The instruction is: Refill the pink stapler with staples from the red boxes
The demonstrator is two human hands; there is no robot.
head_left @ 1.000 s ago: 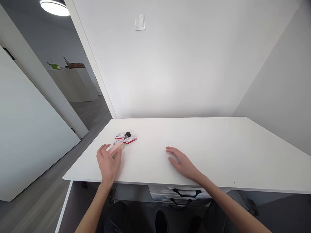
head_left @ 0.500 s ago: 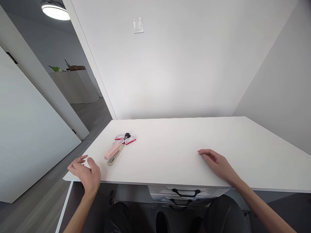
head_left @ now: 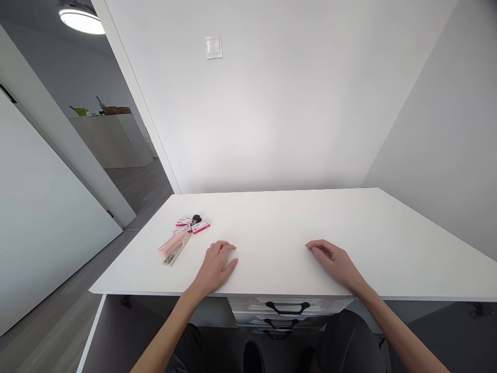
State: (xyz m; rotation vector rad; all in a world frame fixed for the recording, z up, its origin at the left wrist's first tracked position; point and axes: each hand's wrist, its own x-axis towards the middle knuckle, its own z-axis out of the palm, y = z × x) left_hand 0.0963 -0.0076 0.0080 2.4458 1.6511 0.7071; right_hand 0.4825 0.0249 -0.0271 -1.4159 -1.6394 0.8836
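black item (head_left: 197, 218), hard to make out, lies among three red-and-white boxes (head_left: 201, 226) beside one pink stapler (head_left: 173, 244); left hand (head_left: 216, 266) spread, right hand (head_left: 338, 264) loosely unfurled, palm hidden.

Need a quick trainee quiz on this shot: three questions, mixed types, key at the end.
1. Multiple choice: what colour is the top arm of the stapler?
A) green
B) pink
C) black
2. True or false: the right hand is holding the stapler.
3. Count: how many small red-and-white boxes lie by the stapler's far end?

Key:
1. B.
2. False; the right hand is well apart from it, and the left hand is nearer.
3. Three.
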